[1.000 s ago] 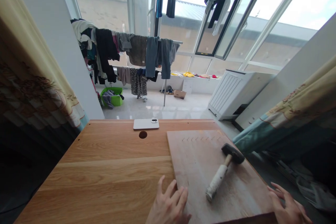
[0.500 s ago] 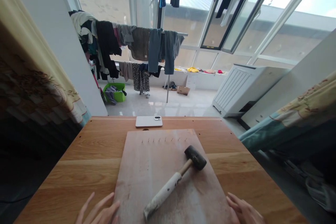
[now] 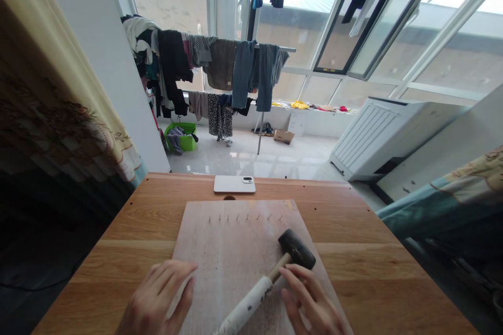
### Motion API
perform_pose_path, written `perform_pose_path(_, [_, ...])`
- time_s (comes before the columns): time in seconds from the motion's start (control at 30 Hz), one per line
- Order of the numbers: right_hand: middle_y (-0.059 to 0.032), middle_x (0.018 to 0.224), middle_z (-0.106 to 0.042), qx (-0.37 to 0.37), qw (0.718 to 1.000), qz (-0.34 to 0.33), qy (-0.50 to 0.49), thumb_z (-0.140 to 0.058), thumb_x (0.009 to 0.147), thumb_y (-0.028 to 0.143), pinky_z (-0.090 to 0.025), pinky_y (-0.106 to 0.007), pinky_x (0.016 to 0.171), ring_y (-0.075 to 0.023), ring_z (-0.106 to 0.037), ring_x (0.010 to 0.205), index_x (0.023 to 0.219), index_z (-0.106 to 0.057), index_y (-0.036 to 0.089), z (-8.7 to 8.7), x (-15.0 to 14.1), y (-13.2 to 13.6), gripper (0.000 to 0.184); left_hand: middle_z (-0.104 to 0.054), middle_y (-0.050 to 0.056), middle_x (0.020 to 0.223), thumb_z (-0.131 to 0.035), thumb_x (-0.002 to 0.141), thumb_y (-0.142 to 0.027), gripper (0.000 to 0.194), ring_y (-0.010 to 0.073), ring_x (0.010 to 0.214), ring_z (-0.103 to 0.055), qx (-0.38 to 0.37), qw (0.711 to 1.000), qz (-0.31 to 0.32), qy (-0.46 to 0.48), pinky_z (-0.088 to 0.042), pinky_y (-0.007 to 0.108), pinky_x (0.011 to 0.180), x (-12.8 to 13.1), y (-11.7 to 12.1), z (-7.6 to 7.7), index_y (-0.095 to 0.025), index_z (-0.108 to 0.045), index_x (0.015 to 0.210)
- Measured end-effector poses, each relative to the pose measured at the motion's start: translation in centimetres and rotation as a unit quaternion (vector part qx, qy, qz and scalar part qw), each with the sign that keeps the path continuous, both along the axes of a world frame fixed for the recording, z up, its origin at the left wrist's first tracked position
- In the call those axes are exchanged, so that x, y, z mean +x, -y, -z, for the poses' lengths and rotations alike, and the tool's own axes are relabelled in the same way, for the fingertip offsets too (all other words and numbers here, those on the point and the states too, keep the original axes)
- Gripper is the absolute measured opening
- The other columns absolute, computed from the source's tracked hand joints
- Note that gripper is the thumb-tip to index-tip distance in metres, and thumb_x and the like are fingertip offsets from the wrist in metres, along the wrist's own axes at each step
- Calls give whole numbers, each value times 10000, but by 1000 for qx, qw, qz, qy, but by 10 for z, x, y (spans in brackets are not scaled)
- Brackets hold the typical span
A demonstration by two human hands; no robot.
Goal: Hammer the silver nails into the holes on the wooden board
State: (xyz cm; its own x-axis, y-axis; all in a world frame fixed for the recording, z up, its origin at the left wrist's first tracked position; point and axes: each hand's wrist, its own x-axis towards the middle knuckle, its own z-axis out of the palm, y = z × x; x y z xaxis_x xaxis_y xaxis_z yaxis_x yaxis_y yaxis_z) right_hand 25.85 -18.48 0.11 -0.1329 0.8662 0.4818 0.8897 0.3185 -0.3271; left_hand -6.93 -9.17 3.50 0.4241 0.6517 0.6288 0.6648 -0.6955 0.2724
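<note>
A mallet [image 3: 253,296] with a black head and a white-wrapped wooden handle lies slantwise on a flat wooden board [image 3: 236,246]. Several nails [image 3: 237,217] stand in a row near the board's far edge, a few of them leaning. My left hand [image 3: 159,293] hovers over the board's left edge, thumb and fingers apart, holding nothing. Beside the mallet's neck is my right hand [image 3: 310,298], its fingers bent and spread. Its fingertips are close to the handle; whether they touch it I cannot tell.
Beyond the board a white phone [image 3: 231,184] lies at the far edge of the wooden table [image 3: 133,251]. Past the table are a drying rack with clothes [image 3: 220,65], a green basket [image 3: 186,141] and a white cabinet-like unit [image 3: 373,136]. Curtains hang on both sides.
Both hands have risen from the board's side edges and moved inward over it, the right one up to the mallet. The board sits slightly nearer, and the view has shifted a little.
</note>
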Motion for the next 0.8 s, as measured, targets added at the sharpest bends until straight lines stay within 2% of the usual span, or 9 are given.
perform_pose_path(0.07, [-113, 1238, -746, -29, 999, -37, 11, -515, 1061, 295, -647, -245, 792, -215, -801, 964, 1341, -623, 215, -6, -20, -17, 311, -780, 35, 1060, -522, 1034, -291, 214, 200, 966, -744, -70, 996, 39, -32, -564, 309, 899, 17, -29, -27, -253, -682, 1172])
perform_pose_path(0.13, [-75, 1116, -768, -81, 996, -34, 0, -496, 1073, 325, -648, -271, 794, -216, -799, 922, 1162, -681, 237, -9, -35, -28, 224, -763, 56, 1184, -500, 1046, -324, 285, 218, 1098, -719, -160, 982, 64, -76, -554, 331, 974, 31, -61, -50, -244, -670, 1261])
perform_pose_path(0.2, [-42, 1007, -761, -121, 992, -10, -21, -468, 1085, 326, -640, -284, 787, -208, -788, 871, 1007, -681, 254, -9, -43, -32, 238, -742, 81, 1263, -489, 1045, -361, 342, 249, 1158, -702, -201, 975, 43, -88, -529, 384, 1044, 40, -90, -66, -217, -659, 1305])
perform_pose_path(0.27, [-35, 983, -751, -128, 991, 10, -40, -446, 1093, 326, -628, -278, 788, -200, -780, 857, 967, -667, 257, -6, -45, -31, 264, -700, 116, 1354, -508, 1030, -399, 407, 290, 1259, -652, -209, 974, 17, -86, -483, 433, 1111, 46, -112, -73, -184, -640, 1348])
perform_pose_path(0.4, [-38, 1012, -745, -112, 992, 19, -63, -433, 1100, 346, -616, -256, 790, -187, -774, 869, 997, -662, 257, -3, -43, -26, 266, -642, 130, 1445, -483, 1032, -447, 470, 287, 1342, -597, -249, 966, 24, -65, -437, 426, 1158, 49, -134, -64, -167, -609, 1388])
perform_pose_path(0.6, [-43, 995, -746, -125, 990, 35, -53, -478, 1085, 364, -633, -283, 712, -196, -774, 807, 964, -682, 254, -20, -34, -33, 262, -627, 158, 1462, -561, 975, -428, 498, 321, 1364, -582, -314, 942, 26, -118, -422, 462, 1169, 44, -141, -37, -155, -616, 1388])
perform_pose_path(0.73, [-135, 1165, -728, 36, 992, 116, -37, -552, 1048, 356, -661, -354, 751, -256, -785, 891, 1138, -700, 230, -6, -32, -17, 215, -657, 148, 1424, -688, 872, -417, 574, 332, 1320, -612, -351, 926, 47, -133, -454, 457, 1134, 43, -143, -32, -175, -613, 1387])
perform_pose_path(0.77, [-125, 1099, -740, 70, 990, 116, -38, -597, 1022, 309, -665, -362, 755, -267, -787, 896, 1169, -698, 235, 2, -33, -8, 193, -661, 139, 1421, -719, 840, -421, 599, 333, 1316, -614, -360, 922, 51, -135, -455, 459, 1133, 42, -143, -31, -187, -616, 1382])
perform_pose_path(0.8, [-102, 1015, -754, 82, 993, 82, -36, -657, 985, 307, -670, -366, 725, -278, -792, 874, 1179, -703, 255, 10, -36, 3, 206, -662, 134, 1421, -744, 812, -421, 620, 337, 1318, -611, -365, 919, 51, -136, -450, 464, 1136, 42, -143, -29, -197, -619, 1376])
